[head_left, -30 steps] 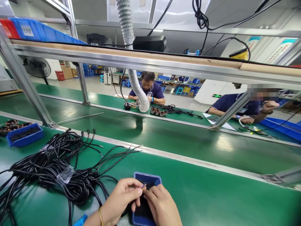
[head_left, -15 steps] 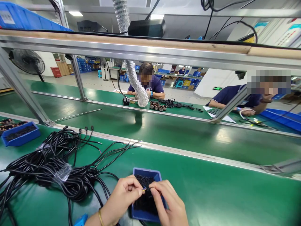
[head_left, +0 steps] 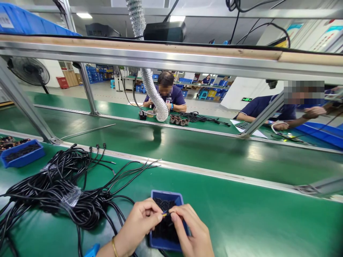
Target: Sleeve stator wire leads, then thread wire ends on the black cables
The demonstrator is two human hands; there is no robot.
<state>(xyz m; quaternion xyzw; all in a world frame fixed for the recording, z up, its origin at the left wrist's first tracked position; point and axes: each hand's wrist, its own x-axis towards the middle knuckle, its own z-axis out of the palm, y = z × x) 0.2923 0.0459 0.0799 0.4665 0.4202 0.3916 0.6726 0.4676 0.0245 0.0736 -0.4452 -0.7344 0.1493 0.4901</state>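
Observation:
My left hand (head_left: 140, 221) pinches thin yellow and blue wires (head_left: 164, 215) between thumb and forefinger, their tips pointing right. Closed in a pinch, my right hand (head_left: 192, 226) holds a small black tube (head_left: 169, 213) against the wire ends. Whether the wires are inside the tube is too small to tell. Both hands are over a blue bin (head_left: 166, 245) that contains many small black tube pieces (head_left: 164, 204). Left of my left hand lies a large bundle of black cables (head_left: 88, 210), tied with clear wrap (head_left: 71, 197).
A second blue bin (head_left: 24, 162) with black pieces stands at the far left beside copper-wound parts (head_left: 6, 140). A metal frame (head_left: 160, 59) crosses above the green bench (head_left: 254, 221). Two co-workers (head_left: 178, 96) sit across from me, near a hanging flexible duct (head_left: 154, 89).
My hands stay nearly in place, still pinching the wires and tube. The co-worker at the right has moved a hand away from the head, out to the right.

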